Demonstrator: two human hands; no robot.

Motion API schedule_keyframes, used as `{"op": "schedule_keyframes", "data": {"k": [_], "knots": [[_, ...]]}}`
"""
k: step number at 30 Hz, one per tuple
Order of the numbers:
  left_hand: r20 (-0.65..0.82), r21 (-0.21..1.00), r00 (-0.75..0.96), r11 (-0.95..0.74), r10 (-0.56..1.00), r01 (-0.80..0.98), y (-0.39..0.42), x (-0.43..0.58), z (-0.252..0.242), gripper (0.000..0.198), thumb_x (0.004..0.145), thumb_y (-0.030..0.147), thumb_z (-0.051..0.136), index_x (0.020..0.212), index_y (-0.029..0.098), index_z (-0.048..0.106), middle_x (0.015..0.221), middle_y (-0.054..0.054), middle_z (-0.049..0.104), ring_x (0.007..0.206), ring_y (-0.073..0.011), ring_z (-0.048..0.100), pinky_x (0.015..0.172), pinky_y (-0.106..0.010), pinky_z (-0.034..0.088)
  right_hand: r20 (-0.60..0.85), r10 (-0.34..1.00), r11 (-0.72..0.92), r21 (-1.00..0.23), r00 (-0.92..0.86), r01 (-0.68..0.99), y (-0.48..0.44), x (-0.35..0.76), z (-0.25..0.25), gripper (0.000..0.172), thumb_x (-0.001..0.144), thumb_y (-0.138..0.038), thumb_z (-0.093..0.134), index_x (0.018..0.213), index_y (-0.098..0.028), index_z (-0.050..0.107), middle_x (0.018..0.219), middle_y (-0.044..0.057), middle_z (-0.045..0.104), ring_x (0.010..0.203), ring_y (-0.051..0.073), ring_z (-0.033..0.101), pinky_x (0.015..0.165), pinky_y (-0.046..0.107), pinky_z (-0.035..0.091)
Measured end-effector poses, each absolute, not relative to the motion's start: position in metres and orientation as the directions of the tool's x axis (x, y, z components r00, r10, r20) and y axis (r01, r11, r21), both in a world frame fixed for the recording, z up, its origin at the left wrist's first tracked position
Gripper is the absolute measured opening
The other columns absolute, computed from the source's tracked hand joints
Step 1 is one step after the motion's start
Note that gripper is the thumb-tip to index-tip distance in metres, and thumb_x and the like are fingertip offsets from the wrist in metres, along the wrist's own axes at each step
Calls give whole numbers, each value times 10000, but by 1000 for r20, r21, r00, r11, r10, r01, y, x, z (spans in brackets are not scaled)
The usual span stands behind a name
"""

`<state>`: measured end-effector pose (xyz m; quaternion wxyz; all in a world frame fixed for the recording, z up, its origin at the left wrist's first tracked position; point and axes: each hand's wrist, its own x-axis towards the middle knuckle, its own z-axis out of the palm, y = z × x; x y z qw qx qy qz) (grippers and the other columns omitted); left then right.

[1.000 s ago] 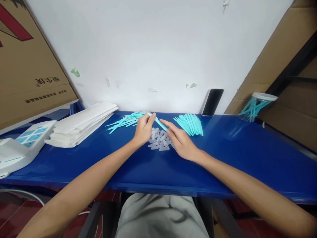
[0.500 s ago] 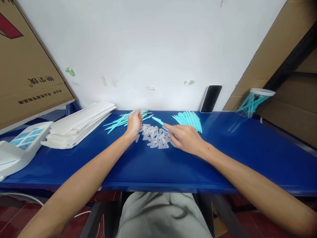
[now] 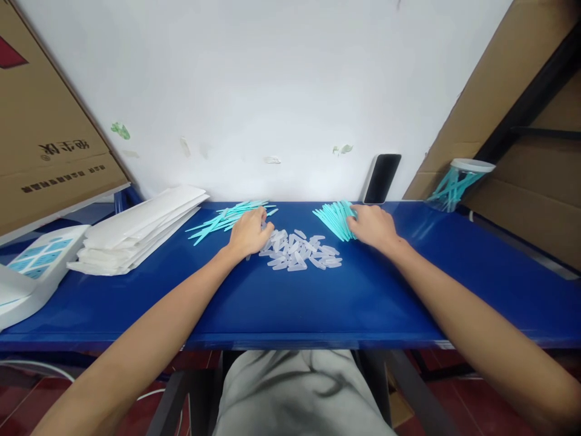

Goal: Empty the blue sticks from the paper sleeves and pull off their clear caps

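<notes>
My left hand (image 3: 249,231) is closed at the left edge of a heap of translucent white caps (image 3: 297,251); anything between its fingertips is too small to make out. Behind it lies a loose pile of turquoise sticks (image 3: 213,224). My right hand (image 3: 374,225) has its fingers together at the right side of a second, fanned pile of turquoise sticks (image 3: 334,219). Its fingertips touch the outermost sticks, and whether one is gripped is hidden.
On the blue table (image 3: 281,309), a stack of white paper bags (image 3: 140,230) and a white device (image 3: 40,266) stand left. A black-faced phone (image 3: 382,178) leans on the wall. A clear jar of turquoise sticks (image 3: 456,189) stands right, by cardboard.
My right hand has moved right, from over the caps to the fanned sticks, and the stick it held no longer shows. My left hand has turned palm down and come slightly nearer the caps.
</notes>
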<state>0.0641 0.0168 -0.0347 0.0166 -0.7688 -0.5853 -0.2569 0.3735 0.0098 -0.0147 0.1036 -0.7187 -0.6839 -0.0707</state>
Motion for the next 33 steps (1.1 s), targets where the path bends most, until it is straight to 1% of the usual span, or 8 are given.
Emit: {"op": "schedule_keyframes", "data": {"k": [4,6,9,11,14,18,27,33], "knots": [[401,273,191,-316,896,909,17,63,-35,102,879,293,503,807,238,456,852,-61,644,845,-266,592,645,-350,333,202,979,-4,-8,6,1000,9,367,-19,454,931,-244,401,1291,-120,648,1144,217,716,1053,380,683,808,415,495],[410,287,177,-311,895,906,19,61,-36,147,913,336,480,806,237,464,850,-61,643,842,-263,592,653,-351,343,175,984,10,3,-10,1000,8,365,-19,424,943,-261,388,1214,-114,678,1123,216,717,1025,365,690,799,406,496],[437,312,106,-261,893,913,26,55,-38,215,958,390,426,830,235,502,883,-74,656,874,-273,594,700,-365,381,152,988,11,-8,-10,1000,6,363,-18,419,971,-337,369,1058,-121,717,1070,208,722,963,335,700,777,386,499],[457,309,36,-197,889,931,32,47,-39,240,971,392,396,872,231,544,946,-96,664,945,-294,586,780,-389,414,149,989,4,-21,-1,1000,5,362,-17,442,972,-405,380,1010,-129,723,1030,199,726,939,335,701,761,389,502],[460,299,-61,-89,886,950,41,36,-40,250,961,385,406,979,225,597,1088,-131,649,1076,-333,545,901,-432,427,154,988,0,-28,4,1000,6,363,-15,471,941,-485,435,1059,-133,725,1027,196,729,955,362,698,758,413,509],[419,331,-130,-18,899,944,45,30,-40,283,955,392,413,1071,237,619,1208,-147,606,1174,-357,494,969,-473,418,155,987,-22,-43,29,999,7,369,-14,476,906,-438,497,1222,-143,696,1134,200,722,1049,375,683,803,421,510],[389,327,-138,3,911,945,46,27,-40,313,932,384,431,1142,245,616,1253,-157,579,1231,-369,470,1013,-509,400,157,987,-20,-49,27,999,8,376,-14,497,907,-360,500,1350,-178,634,1218,185,708,1113,372,668,854,425,503],[376,335,-159,26,913,942,47,23,-39,328,926,375,430,1155,237,620,1270,-169,577,1234,-376,468,1018,-519,393,154,988,13,-94,2,995,9,375,-17,530,937,-468,484,1346,-168,639,1229,190,705,1151,373,653,875,431,503]]}}
